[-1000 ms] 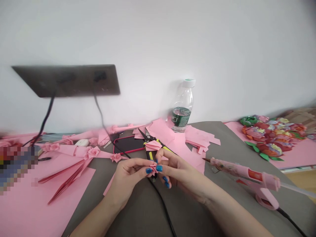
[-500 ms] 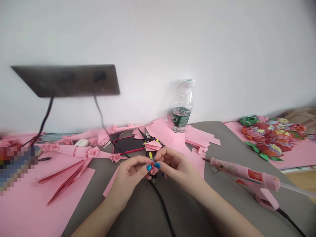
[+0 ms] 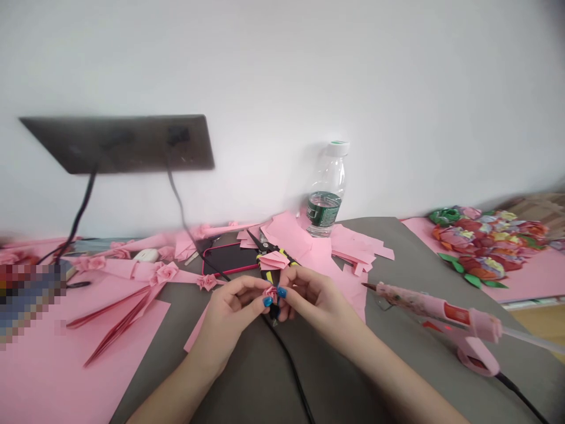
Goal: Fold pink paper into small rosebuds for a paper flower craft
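Between my fingertips is a small pink paper rose (image 3: 269,292), partly covered by my thumbs. My left hand (image 3: 241,303) pinches its left side, and my right hand (image 3: 306,294) pinches its right side. Just beyond my fingers lie pliers (image 3: 265,244) with black-and-yellow handles and small folded pink paper pieces (image 3: 273,259) on top. A phone (image 3: 229,259) with a pink edge rests behind my left hand. To the right of my right hand, a pink glue gun (image 3: 436,312) lies on the grey table with its nozzle pointing left.
A water bottle (image 3: 326,194) stands against the wall amid pink paper strips (image 3: 357,247). Pink paper roses (image 3: 165,272) and folded strips (image 3: 119,330) lie left. Colourful paper flowers (image 3: 485,241) sit at far right. A black cable (image 3: 289,359) crosses the table below my hands.
The paper rose has turned and shifted slightly up and left between my fingers. My hands stay in almost the same place.
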`<act>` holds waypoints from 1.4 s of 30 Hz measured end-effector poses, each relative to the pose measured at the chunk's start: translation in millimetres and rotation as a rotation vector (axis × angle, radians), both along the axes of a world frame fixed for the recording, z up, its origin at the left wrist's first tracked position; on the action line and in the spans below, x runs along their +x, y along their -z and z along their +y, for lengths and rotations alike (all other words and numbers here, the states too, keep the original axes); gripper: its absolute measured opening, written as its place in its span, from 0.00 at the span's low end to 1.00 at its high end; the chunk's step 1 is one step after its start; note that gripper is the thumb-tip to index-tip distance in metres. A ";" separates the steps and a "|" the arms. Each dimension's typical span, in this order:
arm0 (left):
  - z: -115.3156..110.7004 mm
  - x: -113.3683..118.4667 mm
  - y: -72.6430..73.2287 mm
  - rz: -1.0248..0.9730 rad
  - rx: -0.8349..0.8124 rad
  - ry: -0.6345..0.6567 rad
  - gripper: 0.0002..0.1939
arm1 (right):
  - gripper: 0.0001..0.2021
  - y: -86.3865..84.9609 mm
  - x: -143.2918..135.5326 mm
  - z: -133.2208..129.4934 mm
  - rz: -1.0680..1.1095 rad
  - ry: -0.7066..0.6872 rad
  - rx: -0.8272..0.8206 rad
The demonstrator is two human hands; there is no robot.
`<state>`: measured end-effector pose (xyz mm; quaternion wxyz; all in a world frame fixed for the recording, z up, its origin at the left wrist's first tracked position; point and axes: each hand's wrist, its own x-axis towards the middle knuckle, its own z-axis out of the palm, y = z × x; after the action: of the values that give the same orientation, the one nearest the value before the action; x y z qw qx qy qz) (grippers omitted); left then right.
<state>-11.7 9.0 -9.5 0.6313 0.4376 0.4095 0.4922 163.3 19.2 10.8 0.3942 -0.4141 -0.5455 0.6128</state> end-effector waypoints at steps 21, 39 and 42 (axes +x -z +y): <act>-1.7 0.5 -5.2 0.027 -0.010 -0.004 0.05 | 0.21 1.2 3.5 0.7 0.133 -0.111 -0.074; -2.0 3.0 -5.5 -0.017 -0.040 -0.030 0.10 | 0.21 1.4 5.9 4.4 0.169 0.089 -0.037; -2.6 3.6 -5.4 -0.027 -0.058 -0.003 0.12 | 0.19 -0.5 5.7 4.0 0.094 0.054 0.008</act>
<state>-8.1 6.4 -4.1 0.6485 0.4118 0.4155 0.4869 169.0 23.2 11.3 0.4374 -0.3978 -0.5173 0.6188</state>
